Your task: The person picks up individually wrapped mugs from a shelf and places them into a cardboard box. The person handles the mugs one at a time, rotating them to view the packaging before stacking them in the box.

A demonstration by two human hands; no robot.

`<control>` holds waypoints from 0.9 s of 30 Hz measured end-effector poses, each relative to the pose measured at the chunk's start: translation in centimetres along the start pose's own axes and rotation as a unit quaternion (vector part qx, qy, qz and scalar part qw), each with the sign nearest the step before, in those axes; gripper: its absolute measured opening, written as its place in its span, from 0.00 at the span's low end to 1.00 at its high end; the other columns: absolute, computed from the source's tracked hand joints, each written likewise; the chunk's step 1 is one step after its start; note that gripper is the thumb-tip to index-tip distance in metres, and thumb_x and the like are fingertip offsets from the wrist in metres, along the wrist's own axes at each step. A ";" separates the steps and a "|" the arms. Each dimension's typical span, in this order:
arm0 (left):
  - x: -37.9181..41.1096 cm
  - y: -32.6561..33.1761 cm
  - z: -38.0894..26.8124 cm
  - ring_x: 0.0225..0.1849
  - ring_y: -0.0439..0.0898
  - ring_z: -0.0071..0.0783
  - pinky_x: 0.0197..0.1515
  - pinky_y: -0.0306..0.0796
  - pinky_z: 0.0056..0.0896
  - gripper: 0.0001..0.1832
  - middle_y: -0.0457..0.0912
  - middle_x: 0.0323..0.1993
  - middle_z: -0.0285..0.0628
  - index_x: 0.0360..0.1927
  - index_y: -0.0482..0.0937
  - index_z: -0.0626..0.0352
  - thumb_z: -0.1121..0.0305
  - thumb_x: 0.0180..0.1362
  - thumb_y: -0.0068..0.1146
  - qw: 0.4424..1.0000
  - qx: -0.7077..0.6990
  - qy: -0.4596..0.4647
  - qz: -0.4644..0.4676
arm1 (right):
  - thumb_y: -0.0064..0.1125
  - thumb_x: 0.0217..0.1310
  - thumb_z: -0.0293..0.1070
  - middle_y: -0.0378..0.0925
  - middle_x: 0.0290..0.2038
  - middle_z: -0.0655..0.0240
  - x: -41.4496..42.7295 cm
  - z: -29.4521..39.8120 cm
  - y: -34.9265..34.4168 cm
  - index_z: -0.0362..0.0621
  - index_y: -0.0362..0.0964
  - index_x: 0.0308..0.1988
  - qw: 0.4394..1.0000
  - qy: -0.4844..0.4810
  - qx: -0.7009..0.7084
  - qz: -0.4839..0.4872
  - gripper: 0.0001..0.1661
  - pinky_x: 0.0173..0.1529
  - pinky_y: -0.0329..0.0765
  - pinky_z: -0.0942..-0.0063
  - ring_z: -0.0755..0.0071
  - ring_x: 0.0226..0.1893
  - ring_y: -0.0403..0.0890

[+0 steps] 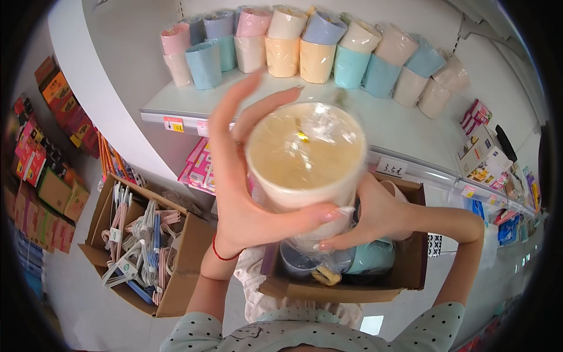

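A cream plastic cup in clear film is held up close to the camera, its wide mouth towards me. My left hand curls round its left side, the thumb across its front. My right hand grips its lower right side, with the fingers partly hidden. Below the cup, an open cardboard box holds more wrapped cups, among them a blue one and a teal one. Beyond my hands, pastel cups stand stacked in pairs along the back of a white shelf.
At the left, an open cardboard box holds bundled clothes hangers. Product cartons are piled further left. Boxed goods stand at the shelf's right end. Price tags line the shelf's front edge.
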State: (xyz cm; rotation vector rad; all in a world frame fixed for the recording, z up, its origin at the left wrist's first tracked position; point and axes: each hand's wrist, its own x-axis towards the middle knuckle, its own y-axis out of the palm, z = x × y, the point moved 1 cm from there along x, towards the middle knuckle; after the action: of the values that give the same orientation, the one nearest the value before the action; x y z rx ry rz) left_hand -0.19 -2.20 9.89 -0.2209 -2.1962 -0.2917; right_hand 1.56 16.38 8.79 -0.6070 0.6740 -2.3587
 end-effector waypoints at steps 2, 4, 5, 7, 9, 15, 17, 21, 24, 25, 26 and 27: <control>-0.1 0.2 -0.1 0.55 0.73 0.43 0.57 0.68 0.38 0.61 0.68 0.55 0.61 0.64 0.50 0.64 0.52 0.29 0.76 0.999 0.021 0.009 0.032 | 0.77 0.33 0.46 0.73 0.49 0.52 -1.0 -0.2 0.3 0.34 0.51 0.59 0.999 -0.014 -0.034 -0.033 0.58 0.55 0.71 0.67 0.58 0.49 0.77; -0.7 0.1 -0.2 0.55 0.73 0.42 0.57 0.68 0.39 0.58 0.69 0.55 0.58 0.63 0.52 0.65 0.52 0.31 0.75 1.000 -0.006 -0.021 0.015 | 0.77 0.33 0.46 0.73 0.50 0.53 -1.7 0.1 0.2 0.35 0.52 0.59 0.998 0.035 -0.047 -0.026 0.58 0.54 0.70 0.67 0.59 0.49 0.77; -0.9 -0.1 -0.2 0.55 0.72 0.41 0.56 0.68 0.39 0.55 0.69 0.54 0.56 0.62 0.54 0.66 0.55 0.33 0.74 0.997 -0.048 -0.054 -0.014 | 0.77 0.32 0.47 0.73 0.50 0.53 -2.1 0.4 0.0 0.36 0.52 0.60 0.997 0.059 -0.054 -0.022 0.58 0.54 0.70 0.68 0.59 0.49 0.77; -1.1 -0.5 0.5 0.55 0.72 0.40 0.56 0.69 0.38 0.48 0.69 0.54 0.53 0.60 0.57 0.67 0.55 0.40 0.69 0.984 -0.134 -0.093 -0.066 | 0.77 0.31 0.47 0.73 0.50 0.55 -3.2 0.8 -0.4 0.37 0.53 0.60 0.993 0.057 -0.100 -0.025 0.59 0.54 0.69 0.69 0.60 0.49 0.77; -1.6 -1.4 1.1 0.54 0.73 0.38 0.54 0.70 0.36 0.36 0.71 0.54 0.50 0.58 0.62 0.67 0.51 0.52 0.55 0.969 -0.143 -0.144 -0.143 | 0.78 0.30 0.48 0.73 0.50 0.56 -4.2 1.4 -0.6 0.38 0.54 0.60 0.992 0.064 -0.101 -0.036 0.59 0.55 0.68 0.70 0.60 0.49 0.77; -2.7 -2.5 3.0 0.55 0.72 0.35 0.57 0.66 0.36 0.28 0.73 0.53 0.46 0.57 0.66 0.65 0.55 0.59 0.44 0.930 -0.274 -0.166 -0.183 | 0.79 0.27 0.48 0.77 0.44 0.60 -7.1 3.8 -2.2 0.41 0.63 0.56 0.986 0.125 -0.098 -0.044 0.54 0.46 0.74 0.68 0.58 0.43 0.81; -3.1 -3.0 3.4 0.54 0.73 0.34 0.58 0.65 0.36 0.27 0.73 0.53 0.45 0.57 0.66 0.65 0.56 0.60 0.43 0.931 -0.249 -0.187 -0.189 | 0.79 0.24 0.46 0.79 0.40 0.58 -8.0 4.5 -2.5 0.43 0.66 0.53 0.975 0.171 -0.144 -0.015 0.51 0.41 0.76 0.67 0.54 0.39 0.81; -3.4 -2.6 4.6 0.55 0.73 0.35 0.56 0.67 0.35 0.28 0.72 0.54 0.46 0.57 0.66 0.66 0.55 0.60 0.43 0.944 -0.182 -0.229 -0.150 | 0.79 0.16 0.42 0.79 0.40 0.60 -10.4 3.9 -2.1 0.44 0.66 0.53 0.940 0.266 -0.213 0.028 0.54 0.42 0.75 0.68 0.53 0.40 0.80; -3.7 -1.2 5.1 0.55 0.73 0.35 0.56 0.68 0.35 0.29 0.72 0.54 0.48 0.58 0.65 0.67 0.57 0.58 0.49 0.948 -0.221 -0.208 -0.100 | 0.79 0.20 0.43 0.77 0.43 0.61 -11.5 2.7 -2.2 0.45 0.63 0.53 0.932 0.251 -0.238 0.105 0.54 0.42 0.75 0.64 0.52 0.41 0.79; -4.0 -0.8 5.5 0.55 0.72 0.35 0.56 0.67 0.35 0.30 0.71 0.55 0.48 0.58 0.65 0.68 0.58 0.57 0.51 0.953 -0.199 -0.211 -0.084 | 0.79 0.19 0.44 0.77 0.43 0.61 -11.9 2.3 -2.2 0.44 0.63 0.53 0.933 0.266 -0.219 0.103 0.54 0.43 0.75 0.64 0.51 0.41 0.79; -4.4 -0.5 5.9 0.56 0.72 0.35 0.57 0.67 0.35 0.30 0.70 0.56 0.49 0.58 0.64 0.68 0.59 0.55 0.53 0.959 -0.176 -0.213 -0.067 | 0.79 0.19 0.44 0.76 0.44 0.60 -12.3 2.0 -1.9 0.44 0.63 0.53 0.934 0.280 -0.200 0.100 0.54 0.43 0.75 0.65 0.51 0.42 0.79; -4.7 -0.1 6.5 0.56 0.71 0.35 0.57 0.67 0.35 0.31 0.70 0.56 0.49 0.59 0.64 0.68 0.61 0.54 0.55 0.963 -0.155 -0.212 -0.053 | 0.79 0.19 0.44 0.76 0.44 0.60 -12.6 1.6 -1.7 0.44 0.63 0.53 0.933 0.294 -0.183 0.100 0.55 0.44 0.75 0.65 0.51 0.42 0.78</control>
State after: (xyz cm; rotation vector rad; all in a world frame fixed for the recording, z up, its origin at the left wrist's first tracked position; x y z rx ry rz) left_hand -2.37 -0.68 2.38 -0.3664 -2.5820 -0.7069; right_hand 10.74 25.33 7.85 0.0481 1.3903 -2.2287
